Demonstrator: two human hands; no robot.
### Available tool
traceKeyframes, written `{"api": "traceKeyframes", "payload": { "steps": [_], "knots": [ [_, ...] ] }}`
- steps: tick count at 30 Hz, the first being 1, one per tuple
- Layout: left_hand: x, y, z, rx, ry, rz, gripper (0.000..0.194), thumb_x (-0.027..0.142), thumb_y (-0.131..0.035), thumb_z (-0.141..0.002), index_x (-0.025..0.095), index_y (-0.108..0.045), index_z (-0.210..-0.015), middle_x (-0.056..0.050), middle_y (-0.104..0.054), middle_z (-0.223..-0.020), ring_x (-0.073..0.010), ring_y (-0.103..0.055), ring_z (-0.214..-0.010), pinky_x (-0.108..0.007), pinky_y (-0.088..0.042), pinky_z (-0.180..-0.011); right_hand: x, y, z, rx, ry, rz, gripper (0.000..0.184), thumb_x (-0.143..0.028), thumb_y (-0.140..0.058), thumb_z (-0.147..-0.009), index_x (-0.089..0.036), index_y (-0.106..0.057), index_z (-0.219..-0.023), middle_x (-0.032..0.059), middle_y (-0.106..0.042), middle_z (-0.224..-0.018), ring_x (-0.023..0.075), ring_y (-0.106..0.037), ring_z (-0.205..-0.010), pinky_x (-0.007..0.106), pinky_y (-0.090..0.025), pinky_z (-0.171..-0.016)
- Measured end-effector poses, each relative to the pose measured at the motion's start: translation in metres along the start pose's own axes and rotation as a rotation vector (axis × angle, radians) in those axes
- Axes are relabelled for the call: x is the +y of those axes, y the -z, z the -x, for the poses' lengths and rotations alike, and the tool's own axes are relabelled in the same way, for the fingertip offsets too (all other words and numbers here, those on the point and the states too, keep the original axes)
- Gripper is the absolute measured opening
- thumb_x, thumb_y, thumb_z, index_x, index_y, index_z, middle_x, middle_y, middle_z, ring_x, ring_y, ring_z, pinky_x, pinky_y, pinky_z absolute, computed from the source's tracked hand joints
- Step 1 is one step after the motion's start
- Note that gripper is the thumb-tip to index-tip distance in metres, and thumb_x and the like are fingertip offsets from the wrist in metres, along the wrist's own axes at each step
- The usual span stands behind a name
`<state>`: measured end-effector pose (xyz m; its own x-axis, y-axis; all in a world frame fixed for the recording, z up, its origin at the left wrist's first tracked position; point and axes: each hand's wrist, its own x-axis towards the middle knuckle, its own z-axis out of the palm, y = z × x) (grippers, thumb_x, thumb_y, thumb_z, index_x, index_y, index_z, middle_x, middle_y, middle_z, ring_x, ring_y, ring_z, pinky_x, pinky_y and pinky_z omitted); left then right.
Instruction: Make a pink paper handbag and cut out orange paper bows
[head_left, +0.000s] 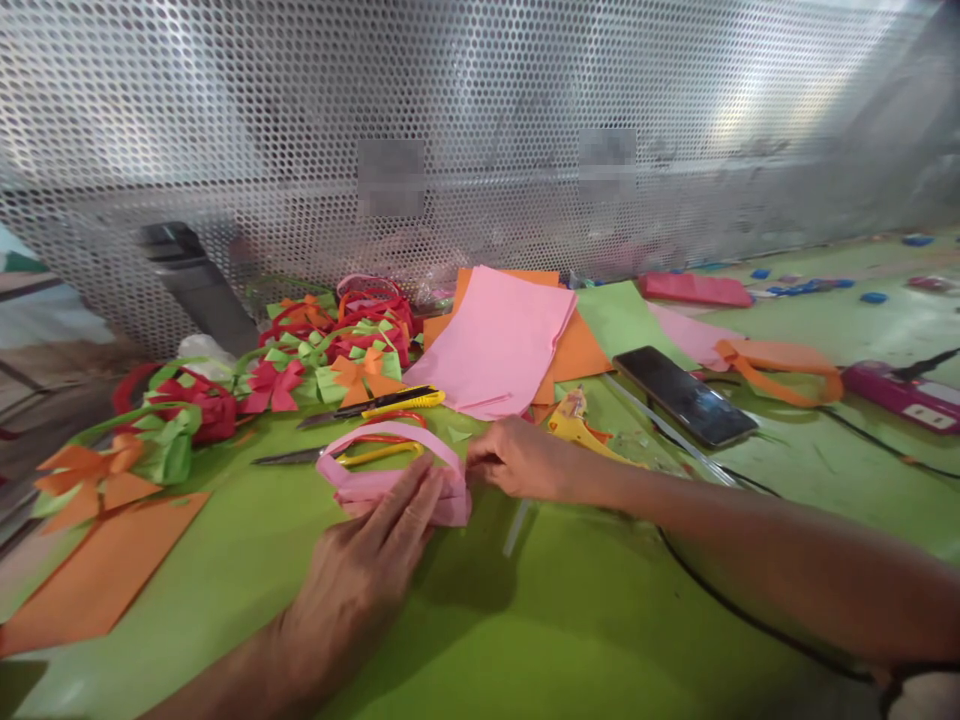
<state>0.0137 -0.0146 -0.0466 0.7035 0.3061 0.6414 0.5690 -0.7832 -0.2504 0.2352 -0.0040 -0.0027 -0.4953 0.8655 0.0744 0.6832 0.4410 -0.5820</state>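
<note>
A small pink paper basket [454,510] with an arched strip handle rests on the green table in front of me. My left hand [364,565] holds it from the near side, fingers extended and pressed together along its side, the thumb hidden. At the basket's right end, my right hand [517,460] has its fingers curled in a pinch, close to the foot of the handle. What sits between those fingertips is hidden. Scissors [382,455] with red and yellow handles lie behind the basket, and a yellow box cutter [403,402] lies beyond them.
Finished paper baskets with bows [360,350] crowd the back left. Pink paper sheets [499,335] lie at the back. A yellow glue gun [574,420], a phone [686,395] and a black cable [739,610] are on the right. A perforated metal panel [480,100] closes the far side.
</note>
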Motion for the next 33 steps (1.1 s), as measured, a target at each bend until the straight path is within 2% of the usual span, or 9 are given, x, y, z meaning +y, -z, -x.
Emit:
{"api": "traceKeyframes", "payload": {
  "steps": [6,15,19,26,30,33],
  "knots": [
    [0.001,0.002,0.001,-0.043,0.019,-0.002,0.062,0.016,-0.049,-0.086,0.015,-0.020,-0.141,-0.016,-0.058,-0.121,-0.0193,-0.067,-0.088,-0.023,-0.051,-0.049,-0.006,0.002,0.003,-0.035,-0.048,0.139,0.007,-0.019,-0.064,-0.071,-0.017,-0.071,-0.072,0.0021,-0.067,-0.064,0.0125,-0.055,-0.057,0.021,-0.029,-0.048],
    [0.001,0.000,0.001,-0.046,0.041,0.019,0.058,0.018,-0.048,-0.087,0.016,-0.024,-0.140,-0.016,-0.058,-0.121,-0.0199,-0.068,-0.082,-0.025,-0.053,-0.051,-0.009,-0.009,0.004,0.015,-0.100,0.287,0.012,-0.026,-0.063,-0.072,-0.017,-0.071,-0.073,0.0076,-0.069,-0.067,0.0190,-0.058,-0.060,0.025,-0.027,-0.048],
    [0.001,-0.002,0.000,-0.014,0.043,0.011,0.057,0.017,-0.047,-0.087,0.016,-0.025,-0.140,-0.016,-0.059,-0.120,-0.0199,-0.068,-0.082,-0.023,-0.052,-0.049,-0.006,-0.009,0.004,0.052,-0.095,0.227,0.012,-0.025,-0.062,-0.073,-0.017,-0.071,-0.074,0.0065,-0.070,-0.069,0.0176,-0.060,-0.062,0.024,-0.029,-0.048],
    [0.003,0.001,0.001,-0.041,0.052,0.011,0.057,0.018,-0.047,-0.087,0.017,-0.025,-0.140,-0.015,-0.059,-0.120,-0.0192,-0.068,-0.078,-0.023,-0.053,-0.051,-0.004,-0.005,0.001,0.124,-0.092,0.068,0.016,-0.020,-0.056,-0.078,-0.018,-0.072,-0.078,0.0035,-0.071,-0.072,0.0132,-0.059,-0.062,0.021,-0.035,-0.054],
    [0.003,0.002,0.002,-0.110,0.051,0.011,0.054,0.016,-0.042,-0.088,0.016,-0.027,-0.139,-0.018,-0.053,-0.127,-0.0216,-0.067,-0.084,-0.025,-0.055,-0.055,-0.005,0.003,0.002,0.101,-0.081,-0.022,0.018,-0.013,-0.054,-0.075,-0.017,-0.071,-0.081,0.0025,-0.071,-0.073,0.0135,-0.060,-0.065,0.021,-0.039,-0.057],
    [0.006,0.004,0.000,-0.133,0.063,-0.028,0.053,0.015,-0.039,-0.087,0.015,-0.027,-0.139,-0.022,-0.050,-0.129,-0.0221,-0.068,-0.079,-0.026,-0.054,-0.053,-0.009,0.008,0.004,0.058,-0.081,-0.088,0.027,-0.014,-0.063,-0.068,-0.017,-0.067,-0.095,0.0030,-0.070,-0.085,0.0149,-0.061,-0.071,0.022,-0.043,-0.061]
  ]
}}
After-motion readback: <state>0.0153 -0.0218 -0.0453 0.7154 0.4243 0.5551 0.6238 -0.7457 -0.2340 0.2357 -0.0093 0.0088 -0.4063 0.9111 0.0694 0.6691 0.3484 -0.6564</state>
